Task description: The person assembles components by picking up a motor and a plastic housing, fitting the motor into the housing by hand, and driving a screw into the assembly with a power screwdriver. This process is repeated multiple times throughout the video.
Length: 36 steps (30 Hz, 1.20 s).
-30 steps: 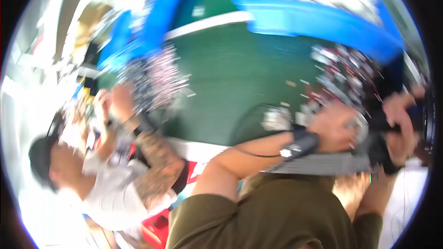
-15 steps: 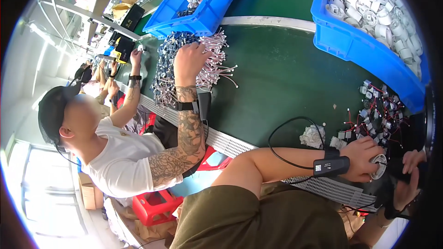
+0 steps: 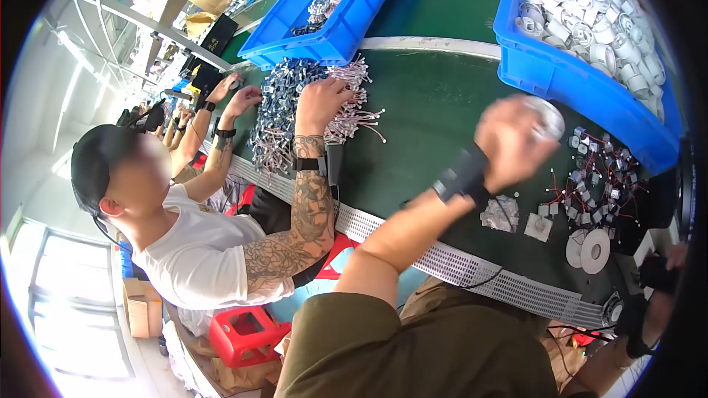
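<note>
My left hand (image 3: 509, 140) is raised over the green belt, smeared by motion. Its fingers are closed around a white round plastic housing (image 3: 547, 119), just in front of the blue crate full of similar housings (image 3: 590, 22). At the dim right edge, my right hand (image 3: 658, 315) shows only in part, its fingers mostly hidden and dark. Another round housing (image 3: 611, 308) lies on the belt's near edge beside my right wrist. Between the hands are two pale flat discs (image 3: 594, 251) and a pile of small motors with red and black wires (image 3: 601, 177).
A clear bag (image 3: 500, 214) and a white square pad (image 3: 538, 227) lie on the green belt (image 3: 428, 125). To my left, a co-worker's hand (image 3: 321, 107) touches wired connectors (image 3: 284, 107) below another blue crate (image 3: 317, 44). A perforated metal rail (image 3: 472, 265) runs along the near edge.
My left hand has lifted from beside the motor pile and swung away and left with a housing. The two flat discs and the housing near my right wrist have come into sight.
</note>
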### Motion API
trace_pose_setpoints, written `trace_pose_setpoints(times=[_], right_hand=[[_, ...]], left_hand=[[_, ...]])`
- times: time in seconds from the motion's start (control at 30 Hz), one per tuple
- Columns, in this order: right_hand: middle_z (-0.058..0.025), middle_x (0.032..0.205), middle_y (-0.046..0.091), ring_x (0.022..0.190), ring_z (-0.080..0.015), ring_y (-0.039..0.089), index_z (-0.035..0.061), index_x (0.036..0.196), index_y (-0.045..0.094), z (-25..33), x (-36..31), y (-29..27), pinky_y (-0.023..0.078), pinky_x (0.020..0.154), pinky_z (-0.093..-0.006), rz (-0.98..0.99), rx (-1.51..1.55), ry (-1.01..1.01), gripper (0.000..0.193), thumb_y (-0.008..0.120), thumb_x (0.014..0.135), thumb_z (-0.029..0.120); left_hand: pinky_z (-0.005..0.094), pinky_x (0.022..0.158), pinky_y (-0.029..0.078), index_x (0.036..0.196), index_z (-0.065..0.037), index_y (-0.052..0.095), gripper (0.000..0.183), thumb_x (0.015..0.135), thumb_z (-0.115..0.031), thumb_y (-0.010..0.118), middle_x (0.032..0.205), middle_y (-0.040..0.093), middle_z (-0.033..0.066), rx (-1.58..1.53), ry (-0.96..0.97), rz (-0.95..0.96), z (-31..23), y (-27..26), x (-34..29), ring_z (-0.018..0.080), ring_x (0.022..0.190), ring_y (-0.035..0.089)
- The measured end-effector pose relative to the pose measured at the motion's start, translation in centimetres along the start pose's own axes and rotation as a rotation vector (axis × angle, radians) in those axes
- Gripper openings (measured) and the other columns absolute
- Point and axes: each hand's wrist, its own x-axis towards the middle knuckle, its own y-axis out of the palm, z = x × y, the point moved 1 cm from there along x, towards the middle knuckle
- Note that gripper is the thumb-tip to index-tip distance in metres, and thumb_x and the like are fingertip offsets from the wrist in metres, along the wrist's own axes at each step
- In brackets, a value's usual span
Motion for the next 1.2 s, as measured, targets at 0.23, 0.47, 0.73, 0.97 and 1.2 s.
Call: trace_pose_setpoints(times=[0.23, 0.47, 0.73, 0.97, 1.2], right_hand=[[-0.0082, 0.084, 0.05, 0.076, -0.0167, 0.049, -0.0032, 0.089, 0.054, 0.6, 1.8, 3.2, 0.04, 0.077, -0.0292, 0.028, 0.007, -0.027, 0.013, 0.051, 0.088, 0.009], [-0.0062, 0.073, 0.057, 0.063, -0.0134, 0.054, -0.0063, 0.111, 0.049, 2.8, 5.5, 8.8, 0.044, 0.06, -0.0243, -0.225, -0.002, -0.031, 0.037, 0.061, 0.078, 0.008], [-0.0074, 0.078, 0.059, 0.072, -0.0178, 0.056, -0.0038, 0.091, 0.057, 0.0, 6.5, 7.1, 0.043, 0.075, -0.0268, -0.084, -0.113, -0.078, 0.012, 0.057, 0.08, 0.001], [-0.0125, 0.103, 0.063, 0.089, -0.0223, 0.061, 0.0043, 0.124, 0.05, -3.6, 2.8, 4.2, 0.048, 0.079, -0.0322, -0.146, -1.045, -0.455, 0.046, 0.051, 0.078, 0.0], [-0.0077, 0.129, 0.045, 0.096, -0.015, 0.049, 0.003, 0.133, 0.038, -2.9, 2.4, 10.3, 0.042, 0.081, -0.0253, 0.372, -0.339, 0.233, 0.059, 0.057, 0.077, 0.0]], left_hand=[[0.0417, 0.073, 0.047, 0.087, 0.001, 0.061, 0.033, 0.071, -0.026, 0.071, 0.088, 0.061, 0.0195, 0.714, 0.17, 0.04, 12.8, -5.0, -0.6, 0.0356, 0.081, 0.058], [0.0364, 0.077, 0.048, 0.096, -0.005, 0.064, 0.018, 0.077, -0.004, 0.064, 0.094, 0.063, 0.0128, -0.091, 0.077, 0.454, -0.5, -0.4, -1.0, 0.0287, 0.085, 0.061], [0.0384, 0.069, 0.05, 0.109, -0.003, 0.058, 0.031, 0.082, -0.018, 0.061, 0.094, 0.064, 0.016, -0.268, -0.35, 0.842, 1.0, 1.4, -1.1, 0.0309, 0.078, 0.064], [0.0388, 0.059, 0.049, 0.077, -0.006, 0.063, 0.01, 0.079, -0.016, 0.061, 0.071, 0.062, 0.0149, -0.321, -0.058, 0.68, -2.3, 4.6, 1.5, 0.0316, 0.065, 0.062], [0.0401, 0.057, 0.047, 0.069, -0.004, 0.059, 0.013, 0.076, -0.015, 0.061, 0.065, 0.058, 0.0125, -0.356, 0.3, 0.359, -5.7, 2.1, 5.2, 0.0326, 0.063, 0.059]])
